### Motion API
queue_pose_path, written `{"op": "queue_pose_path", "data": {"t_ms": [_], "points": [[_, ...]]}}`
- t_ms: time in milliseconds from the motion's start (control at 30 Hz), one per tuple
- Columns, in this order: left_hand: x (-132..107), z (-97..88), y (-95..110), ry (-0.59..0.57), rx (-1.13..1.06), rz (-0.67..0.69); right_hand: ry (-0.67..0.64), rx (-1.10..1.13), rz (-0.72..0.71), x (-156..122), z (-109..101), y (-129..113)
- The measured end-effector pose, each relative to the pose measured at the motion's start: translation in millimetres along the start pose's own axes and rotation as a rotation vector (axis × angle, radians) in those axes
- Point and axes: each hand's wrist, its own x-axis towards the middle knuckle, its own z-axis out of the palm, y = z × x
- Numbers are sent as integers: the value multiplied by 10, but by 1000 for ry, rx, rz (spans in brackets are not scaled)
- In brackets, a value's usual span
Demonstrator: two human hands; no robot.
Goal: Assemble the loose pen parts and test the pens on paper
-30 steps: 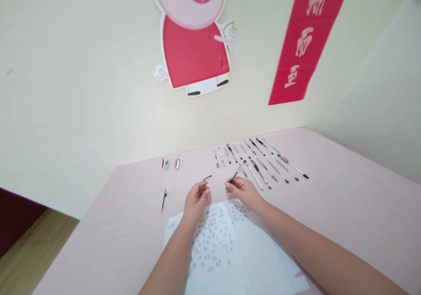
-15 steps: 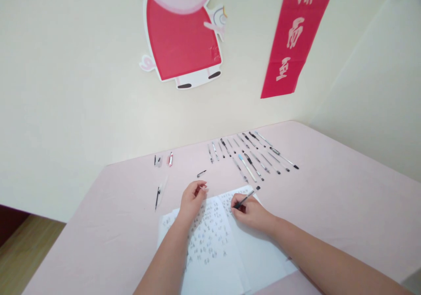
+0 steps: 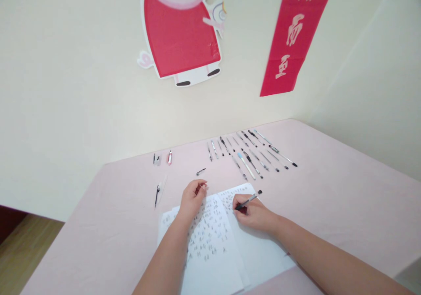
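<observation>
My right hand (image 3: pixel 251 214) is closed around a clear-barrelled pen (image 3: pixel 249 200) with black ends. Its lower end points at the handwritten lines near the top of the right-hand page (image 3: pixel 259 251) of an open notebook. My left hand (image 3: pixel 194 198) rests at the upper edge of the left page (image 3: pixel 210 271), which is covered with handwriting. Its fingers are curled, with the thumb near the fingertips; whether anything small is between them, I cannot make out. Just beyond that hand lies a black-clipped pen cap (image 3: pixel 201 171).
Several pens (image 3: pixel 253 165) lie in two slanted rows at the back right. At the left are a disassembled pen (image 3: pixel 157 196), small black pen parts (image 3: pixel 158 160) and a red-and-white tube-like item (image 3: pixel 169 157). The pink tabletop (image 3: pixel 108 224) meets the wall behind.
My right hand has shifted slightly right along the page, and the pen's upper end leans a little lower to the right. My left hand stays in place. The view has tilted very slightly.
</observation>
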Motion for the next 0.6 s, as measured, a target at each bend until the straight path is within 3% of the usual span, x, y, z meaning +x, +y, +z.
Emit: {"op": "queue_pose_path", "data": {"t_ms": [200,300,433,600], "points": [[-6,-13,-13,-23,92,55,-15,1,-22,0,15,45],[-16,-25,14,-63,124,162,-14,-1,-13,1,27,74],[-39,-27,91,-206,144,421,-12,7,-5,2,19,58],[-80,16,191,-399,207,543,1,14,-34,8,2,30]]}}
